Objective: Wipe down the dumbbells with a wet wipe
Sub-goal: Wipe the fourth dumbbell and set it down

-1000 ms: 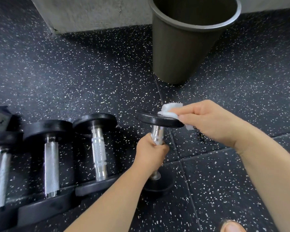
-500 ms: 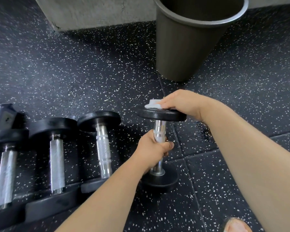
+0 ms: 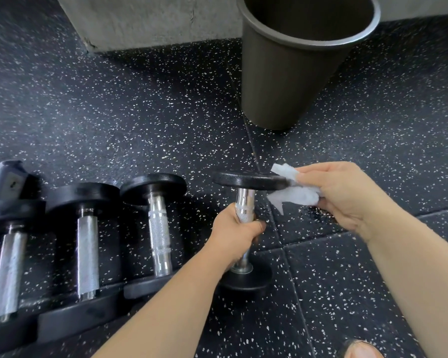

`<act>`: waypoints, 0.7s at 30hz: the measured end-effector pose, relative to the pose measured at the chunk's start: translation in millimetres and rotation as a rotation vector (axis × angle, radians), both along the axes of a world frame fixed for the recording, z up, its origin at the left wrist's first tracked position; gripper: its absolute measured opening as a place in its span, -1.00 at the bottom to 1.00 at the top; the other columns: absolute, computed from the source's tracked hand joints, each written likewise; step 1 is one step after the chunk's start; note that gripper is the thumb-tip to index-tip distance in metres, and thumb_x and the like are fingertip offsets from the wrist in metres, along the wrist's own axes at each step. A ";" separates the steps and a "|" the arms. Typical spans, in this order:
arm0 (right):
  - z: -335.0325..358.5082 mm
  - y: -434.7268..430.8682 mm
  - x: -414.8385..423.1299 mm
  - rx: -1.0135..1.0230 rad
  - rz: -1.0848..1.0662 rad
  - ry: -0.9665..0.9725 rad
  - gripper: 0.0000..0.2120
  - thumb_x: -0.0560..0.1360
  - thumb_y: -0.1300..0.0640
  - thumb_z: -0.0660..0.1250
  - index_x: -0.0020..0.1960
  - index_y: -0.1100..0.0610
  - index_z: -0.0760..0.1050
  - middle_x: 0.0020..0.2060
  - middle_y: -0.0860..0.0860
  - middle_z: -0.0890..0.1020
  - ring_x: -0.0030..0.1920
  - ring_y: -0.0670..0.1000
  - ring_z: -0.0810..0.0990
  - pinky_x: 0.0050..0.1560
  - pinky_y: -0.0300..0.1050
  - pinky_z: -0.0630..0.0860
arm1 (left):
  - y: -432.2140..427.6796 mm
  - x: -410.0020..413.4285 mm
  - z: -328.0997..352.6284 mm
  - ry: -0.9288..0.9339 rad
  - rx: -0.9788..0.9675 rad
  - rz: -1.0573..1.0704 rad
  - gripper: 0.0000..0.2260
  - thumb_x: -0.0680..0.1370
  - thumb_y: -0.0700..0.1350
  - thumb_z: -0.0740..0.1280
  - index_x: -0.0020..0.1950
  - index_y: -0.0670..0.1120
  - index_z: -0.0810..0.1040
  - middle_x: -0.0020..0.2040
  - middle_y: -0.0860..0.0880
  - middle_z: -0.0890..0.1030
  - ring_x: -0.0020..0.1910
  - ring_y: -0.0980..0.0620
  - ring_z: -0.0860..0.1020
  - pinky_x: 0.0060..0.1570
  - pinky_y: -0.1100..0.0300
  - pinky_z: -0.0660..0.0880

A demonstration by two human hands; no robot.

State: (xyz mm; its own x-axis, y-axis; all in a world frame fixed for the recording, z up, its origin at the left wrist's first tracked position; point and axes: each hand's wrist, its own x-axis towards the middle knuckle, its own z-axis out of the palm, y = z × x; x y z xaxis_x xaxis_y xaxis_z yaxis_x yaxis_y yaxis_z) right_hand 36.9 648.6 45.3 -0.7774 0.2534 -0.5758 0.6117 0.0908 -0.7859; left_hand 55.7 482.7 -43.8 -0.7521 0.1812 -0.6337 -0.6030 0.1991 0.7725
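The speckled black rubber floor (image 3: 114,112) carries everything. A dark bin (image 3: 282,73) stands at its far edge, beside a concrete wall (image 3: 153,19). A row of dumbbells (image 3: 88,249) lies along the left edge. Just right of them, nearer than the bin, one dumbbell (image 3: 248,180) stands on end. The left hand (image 3: 237,236) has its grip clamped round the chrome handle. The right hand (image 3: 347,200) has its grip pinched on a white wet wipe (image 3: 295,196), folded over the top plate's right rim.
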 end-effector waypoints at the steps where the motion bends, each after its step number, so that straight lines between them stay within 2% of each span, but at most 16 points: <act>1: 2.0 -2.6 2.8 -0.017 -0.025 0.026 -0.89 0.49 0.30 0.36 -0.14 0.26 0.67 -0.20 0.07 0.72 -0.28 -0.09 0.62 -0.07 -0.18 0.58 | -0.9 -1.2 -0.2 -0.004 0.000 0.008 -0.80 0.46 -0.24 0.45 -0.15 -0.07 0.42 -0.33 -0.03 0.51 -0.38 0.05 0.47 -0.22 0.17 0.49; 3: 4.3 -17.9 13.4 -0.050 0.037 0.063 -0.83 0.53 0.23 0.33 -0.06 0.32 0.66 -0.24 0.01 0.71 -0.36 -0.20 0.59 -0.06 -0.32 0.52 | -3.4 -3.3 -1.0 -0.011 0.003 0.036 -0.80 0.47 -0.24 0.44 -0.11 -0.08 0.42 -0.32 -0.03 0.52 -0.39 0.07 0.49 -0.26 0.18 0.49; 5: 0.6 -41.8 21.6 -0.002 0.115 0.085 -0.78 0.60 0.19 0.23 0.06 0.14 0.65 -0.28 -0.06 0.69 -0.26 -0.13 0.59 0.04 -0.23 0.50 | -6.1 -4.1 -1.8 -0.021 0.021 0.072 -0.81 0.47 -0.26 0.43 -0.04 -0.11 0.44 -0.28 -0.05 0.55 -0.40 0.07 0.50 -0.28 0.18 0.50; 7: -7.2 -57.1 17.2 0.062 0.086 0.117 -0.72 0.61 0.19 0.16 -0.02 0.04 0.65 -0.20 0.05 0.71 -0.14 0.05 0.60 0.09 -0.09 0.49 | -8.7 -4.0 -1.6 -0.036 0.034 0.095 -0.81 0.47 -0.27 0.43 -0.01 -0.13 0.45 -0.27 -0.06 0.55 -0.40 0.06 0.51 -0.30 0.18 0.50; 9: -16.1 -57.1 1.6 0.051 0.043 0.084 -0.73 0.58 0.16 0.19 -0.15 0.11 0.64 -0.27 0.19 0.68 -0.22 0.12 0.52 0.03 -0.04 0.49 | -9.9 -3.2 0.4 -0.032 0.028 0.086 -0.82 0.47 -0.27 0.42 -0.07 -0.11 0.44 -0.29 -0.06 0.53 -0.40 0.05 0.50 -0.30 0.19 0.49; 11: -17.6 -54.2 -14.3 -0.115 -0.008 0.024 -0.80 0.50 0.12 0.35 -0.19 0.26 0.59 -0.35 0.23 0.59 -0.29 0.11 0.46 -0.08 -0.03 0.49 | -9.2 -1.7 2.4 -0.019 0.014 0.066 -0.81 0.47 -0.27 0.42 -0.12 -0.09 0.41 -0.30 -0.05 0.51 -0.39 0.05 0.48 -0.30 0.21 0.47; 12: -19.0 -53.0 -20.0 -0.242 -0.052 0.000 -0.82 0.39 0.15 0.43 -0.17 0.28 0.58 -0.34 0.19 0.56 -0.33 0.10 0.46 -0.18 -0.05 0.47 | -8.5 -1.1 2.7 -0.013 0.006 0.058 -0.81 0.47 -0.26 0.42 -0.13 -0.09 0.41 -0.30 -0.05 0.51 -0.38 0.04 0.48 -0.30 0.21 0.47; 14: -22.4 -51.3 -24.2 -0.431 -0.134 -0.041 -0.74 0.22 0.16 0.47 -0.15 0.27 0.59 -0.29 0.11 0.56 -0.34 0.03 0.50 -0.26 -0.13 0.46 | -7.2 0.1 2.6 -0.011 -0.007 0.056 -0.81 0.45 -0.26 0.42 -0.12 -0.09 0.42 -0.30 -0.07 0.51 -0.34 0.01 0.49 -0.26 0.16 0.49; 15: -23.5 -50.8 -24.1 -0.454 -0.156 -0.045 -0.76 0.24 0.17 0.46 -0.14 0.27 0.59 -0.28 0.10 0.56 -0.33 0.02 0.50 -0.25 -0.14 0.45 | -6.5 0.6 2.5 -0.010 -0.011 0.061 -0.81 0.45 -0.26 0.41 -0.13 -0.08 0.42 -0.30 -0.07 0.51 -0.33 -0.01 0.49 -0.22 0.13 0.49; 18: -26.9 -50.4 -19.3 -0.374 -0.164 -0.014 -0.89 0.43 0.21 0.40 -0.14 0.27 0.59 -0.36 0.14 0.48 -0.43 0.02 0.40 -0.26 -0.15 0.35 | -4.3 3.1 1.6 0.009 -0.011 0.069 -0.82 0.45 -0.28 0.39 -0.17 -0.09 0.40 -0.33 -0.05 0.49 -0.36 0.00 0.46 -0.25 0.14 0.49; 20: -26.5 -51.9 -13.0 -0.173 -0.129 0.005 -0.90 0.47 0.19 0.34 -0.11 0.17 0.63 -0.46 0.09 0.49 -0.48 0.01 0.42 -0.17 -0.13 0.41 | -2.9 6.0 3.0 0.031 -0.003 0.071 -0.82 0.46 -0.31 0.35 -0.19 -0.11 0.39 -0.36 -0.06 0.46 -0.40 0.02 0.42 -0.36 0.22 0.43; 21: -25.5 -52.4 -7.6 -0.075 -0.116 0.027 -0.83 0.49 0.20 0.28 -0.10 0.10 0.66 -0.49 0.05 0.53 -0.46 0.00 0.46 -0.11 -0.10 0.46 | -2.0 7.4 3.2 0.042 -0.010 0.065 -0.83 0.46 -0.32 0.34 -0.19 -0.11 0.39 -0.36 -0.07 0.45 -0.41 0.02 0.41 -0.40 0.24 0.40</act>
